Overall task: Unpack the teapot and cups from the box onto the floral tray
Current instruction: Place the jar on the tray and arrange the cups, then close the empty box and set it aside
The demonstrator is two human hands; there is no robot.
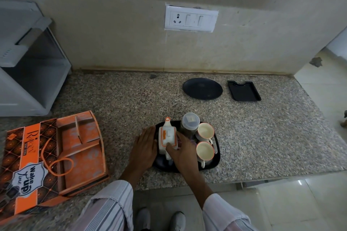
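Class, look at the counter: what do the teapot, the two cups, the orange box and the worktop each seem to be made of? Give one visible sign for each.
Teapot: likely glazed ceramic; smooth white body, orange trim.
Cups: probably the same; cream insides, orange rims.
Box: printed cardboard; thin folded dividers.
Worktop: seemingly polished granite; speckled grain.
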